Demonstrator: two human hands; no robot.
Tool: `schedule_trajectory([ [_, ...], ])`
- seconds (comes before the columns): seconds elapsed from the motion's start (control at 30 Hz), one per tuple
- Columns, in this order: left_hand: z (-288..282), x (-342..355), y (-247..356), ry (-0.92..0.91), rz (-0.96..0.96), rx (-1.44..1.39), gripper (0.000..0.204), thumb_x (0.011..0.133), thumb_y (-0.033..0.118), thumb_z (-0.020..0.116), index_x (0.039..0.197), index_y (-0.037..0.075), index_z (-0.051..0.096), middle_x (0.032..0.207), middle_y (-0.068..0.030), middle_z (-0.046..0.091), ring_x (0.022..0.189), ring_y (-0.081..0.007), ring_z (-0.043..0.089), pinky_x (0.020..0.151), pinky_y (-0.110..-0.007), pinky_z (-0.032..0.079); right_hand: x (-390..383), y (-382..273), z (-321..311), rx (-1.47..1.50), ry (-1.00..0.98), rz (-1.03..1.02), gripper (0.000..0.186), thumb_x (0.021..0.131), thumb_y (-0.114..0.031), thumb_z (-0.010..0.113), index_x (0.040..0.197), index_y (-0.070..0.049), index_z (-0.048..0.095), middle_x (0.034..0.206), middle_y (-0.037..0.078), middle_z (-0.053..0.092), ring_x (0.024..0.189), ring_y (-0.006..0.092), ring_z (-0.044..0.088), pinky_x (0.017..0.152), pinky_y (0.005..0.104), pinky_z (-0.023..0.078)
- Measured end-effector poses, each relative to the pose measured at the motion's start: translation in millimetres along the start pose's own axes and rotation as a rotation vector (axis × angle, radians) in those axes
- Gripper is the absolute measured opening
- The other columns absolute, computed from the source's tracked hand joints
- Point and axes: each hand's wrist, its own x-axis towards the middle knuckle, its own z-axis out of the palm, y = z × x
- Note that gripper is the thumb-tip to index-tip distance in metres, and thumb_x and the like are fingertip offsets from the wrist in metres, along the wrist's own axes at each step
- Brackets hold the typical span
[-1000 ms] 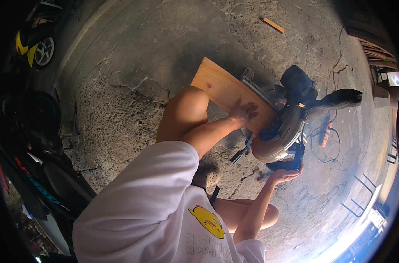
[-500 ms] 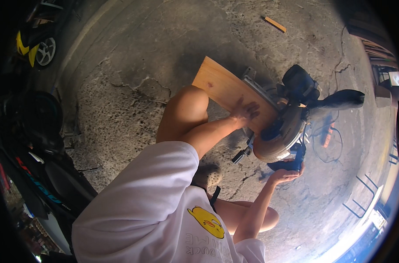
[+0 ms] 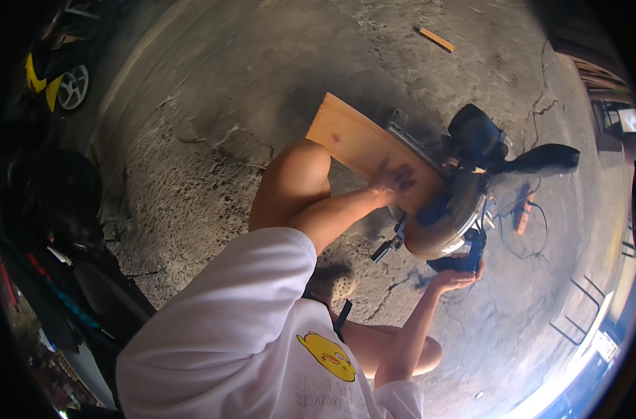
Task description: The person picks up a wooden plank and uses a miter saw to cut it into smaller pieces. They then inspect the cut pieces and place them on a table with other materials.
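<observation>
A light wooden board (image 3: 342, 129) lies along the metal fence of a dark miter saw (image 3: 475, 133), reaching under its blade housing. My left hand (image 3: 395, 183) rests spread on the board's face, left of the housing. My right hand (image 3: 456, 278) is closed on the saw's blue-black handle (image 3: 450, 262) at the near right. A black dust bag (image 3: 534, 159) sticks out to the right of the saw, and a clamp knob (image 3: 384, 251) shows at its near side. My bent left knee is close beside the board; the blade itself is hard to make out.
An orange power strip (image 3: 522, 213) and looped cable lie right of the saw on cracked concrete (image 3: 213, 91). A wood offcut (image 3: 436, 40) lies beyond. A black scooter (image 3: 73, 230) and a yellow vehicle (image 3: 52, 84) stand left; stacked planks (image 3: 597, 80) and bent metal bars (image 3: 576, 307) are at right.
Both my hands and the board keep their places. Faint haze beside the dust bag has shifted and thinned slightly; otherwise little differs.
</observation>
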Motion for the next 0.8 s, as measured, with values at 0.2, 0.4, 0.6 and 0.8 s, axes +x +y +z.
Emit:
schedule_trajectory([
  [0.2, -28.0, -5.2, 7.2, -0.003, 0.089, -0.166, 0.043, 0.103, 0.029, 0.032, 0.144, 0.024, 0.043, 0.16, 0.0006, 0.026, 0.148, -0.0201, 0.021, 0.113, -0.067, 0.011, 22.6, -14.2, -11.0, -0.051, -0.027, -0.01, 0.054, 0.107, -0.045, 0.02, 0.126, -0.002, 0.046, 0.072, 0.01, 0.057, 0.058, 0.0157, 0.053, 0.055, 0.0261, 0.046],
  [0.4, 8.6, -0.6, -5.1, 0.11, 0.038, -0.271, 0.044, 0.101, 0.025, 0.033, 0.144, 0.019, 0.043, 0.161, -0.0032, 0.024, 0.149, -0.0223, 0.019, 0.106, -0.075, 0.016, 117.5, -95.0, 15.1, -0.068, -0.22, 0.228, 0.045, 0.107, -0.041, 0.029, 0.122, -0.005, 0.052, 0.071, 0.007, 0.057, 0.056, 0.0138, 0.053, 0.052, 0.0264, 0.046],
  [0.6, -16.8, -7.7, -8.2, -0.03, 0.05, -0.098, 0.055, 0.097, 0.019, 0.041, 0.151, 0.018, 0.032, 0.163, -0.0055, 0.013, 0.15, -0.0202, 0.01, 0.103, -0.078, 0.021, 257.5, -109.3, 64.9, -0.23, -0.439, 0.332, 0.039, 0.106, -0.038, 0.033, 0.112, -0.007, 0.055, 0.073, 0.009, 0.06, 0.055, 0.018, 0.058, 0.052, 0.0316, 0.049],
  [0.8, -18.7, -0.9, 12.4, -0.006, 0.109, -0.085, 0.059, 0.095, 0.02, 0.045, 0.152, 0.018, 0.03, 0.163, -0.0054, 0.012, 0.15, -0.0218, 0.01, 0.103, -0.078, 0.022, 358.6, -59.2, 59.8, -0.788, -0.434, 0.004, 0.046, 0.1, -0.043, 0.04, 0.118, -0.005, 0.06, 0.101, 0.023, 0.068, 0.101, 0.0421, 0.063, 0.086, 0.048, 0.049],
])
